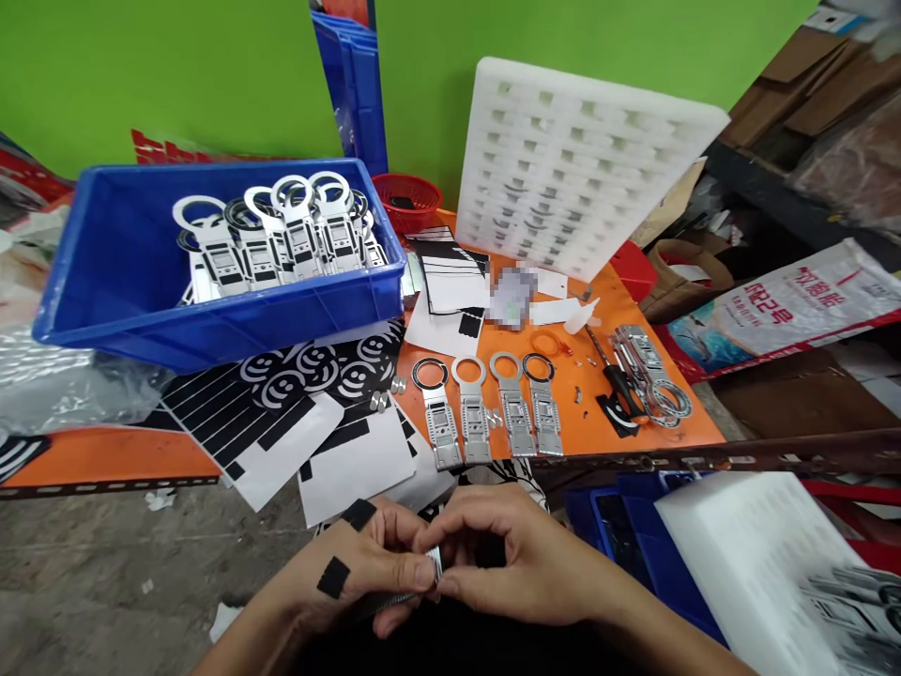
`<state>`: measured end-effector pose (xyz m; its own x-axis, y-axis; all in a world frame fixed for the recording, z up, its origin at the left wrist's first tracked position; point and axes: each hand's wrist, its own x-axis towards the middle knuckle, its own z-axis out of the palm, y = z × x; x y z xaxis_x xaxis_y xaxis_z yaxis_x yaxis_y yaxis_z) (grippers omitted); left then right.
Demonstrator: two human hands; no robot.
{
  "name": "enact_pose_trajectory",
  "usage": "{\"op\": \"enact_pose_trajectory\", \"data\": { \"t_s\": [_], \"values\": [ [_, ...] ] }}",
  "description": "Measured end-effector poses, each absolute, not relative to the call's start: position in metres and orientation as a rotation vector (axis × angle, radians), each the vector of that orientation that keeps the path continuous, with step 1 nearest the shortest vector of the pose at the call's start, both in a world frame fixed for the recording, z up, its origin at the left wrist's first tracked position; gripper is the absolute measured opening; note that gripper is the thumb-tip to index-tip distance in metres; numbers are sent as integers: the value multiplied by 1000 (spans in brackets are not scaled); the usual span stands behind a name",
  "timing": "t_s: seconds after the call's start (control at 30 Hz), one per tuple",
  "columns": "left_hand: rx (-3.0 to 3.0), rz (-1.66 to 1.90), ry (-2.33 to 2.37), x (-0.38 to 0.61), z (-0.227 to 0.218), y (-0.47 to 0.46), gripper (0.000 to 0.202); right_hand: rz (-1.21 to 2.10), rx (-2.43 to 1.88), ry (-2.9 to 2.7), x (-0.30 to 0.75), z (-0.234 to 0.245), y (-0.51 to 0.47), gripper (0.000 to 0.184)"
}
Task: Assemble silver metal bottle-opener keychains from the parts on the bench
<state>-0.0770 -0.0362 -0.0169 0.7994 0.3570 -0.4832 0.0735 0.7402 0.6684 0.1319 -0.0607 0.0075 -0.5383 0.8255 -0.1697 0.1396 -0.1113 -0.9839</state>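
Close to my body, my left hand (376, 559) and my right hand (517, 554) meet, both closed on a small silvery metal piece (435, 561) with fine ridges along its side. Its lower part is mostly covered by my fingers, so its full shape is hidden. Two black adhesive pads (333, 576) stick to the back of my left hand and wrist. Just beyond the hands, several flat metal ring-topped brackets (475, 413) lie in a row on the orange table (577, 422). Small silver plates (494, 418) sit among them.
A blue bin (232, 324) with more ring brackets stands at the left. White sheets with black stickers (358, 460) overhang the table edge. A screwdriver (619, 380) lies beside stacked brackets at the right. White foam trays stand behind the table (563, 160) and at the lower right (746, 563).
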Motion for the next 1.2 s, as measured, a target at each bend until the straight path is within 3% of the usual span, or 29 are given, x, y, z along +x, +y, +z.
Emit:
{"op": "enact_pose_trajectory", "data": {
  "t_s": [0.3, 0.53, 0.8, 1.2],
  "values": [
    [709, 75, 573, -70, -26, -36, 30, 1481, -1086, -1966, 136, 20, -66, 27],
    [648, 43, 514, -68, -32, -38, 22, 1489, -1079, -1915, 135, 14, -72, 25],
    [632, 149, 566, -65, -26, -40, 28, 1733, -1177, -1730, 138, 10, -65, 18],
    [717, 115, 628, -65, -21, -43, 32, 1986, -1202, -1728, 137, 10, -58, 42]
  ]
}}
